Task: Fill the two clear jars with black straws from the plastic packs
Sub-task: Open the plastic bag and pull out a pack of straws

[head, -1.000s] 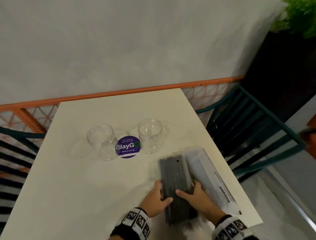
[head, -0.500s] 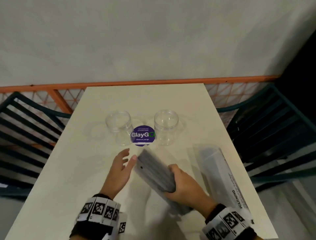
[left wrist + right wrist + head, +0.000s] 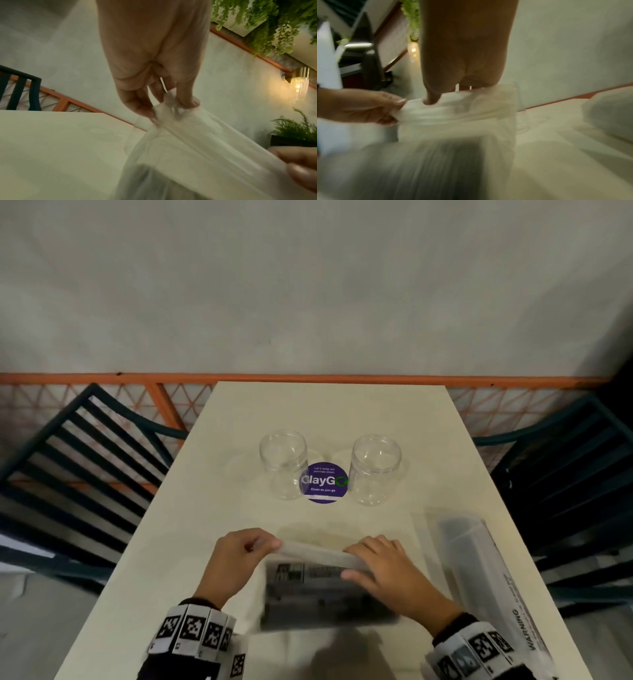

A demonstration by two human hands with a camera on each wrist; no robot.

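Note:
Two clear empty jars stand upright mid-table, the left jar (image 3: 283,463) and the right jar (image 3: 376,469). A plastic pack of black straws (image 3: 322,594) lies crosswise at the near edge between my hands. My left hand (image 3: 246,546) pinches the pack's clear top flap (image 3: 173,108) at its left corner. My right hand (image 3: 373,563) grips the same flap (image 3: 458,106) at its right end, thumb on the near side. A second pack of black straws (image 3: 486,573) lies lengthwise at the right edge of the table.
A round purple ClayGo sticker (image 3: 323,482) lies on the cream table (image 3: 171,577) between the jars. Dark slatted chairs stand left (image 3: 78,474) and right (image 3: 565,491). An orange railing (image 3: 137,378) and a grey wall lie beyond the far edge.
The pack was turned from lengthwise to crosswise and brought in front of me. My left hand, open half a second ago, now pinches its flap; my right hand shifted from the pack's body to the flap.

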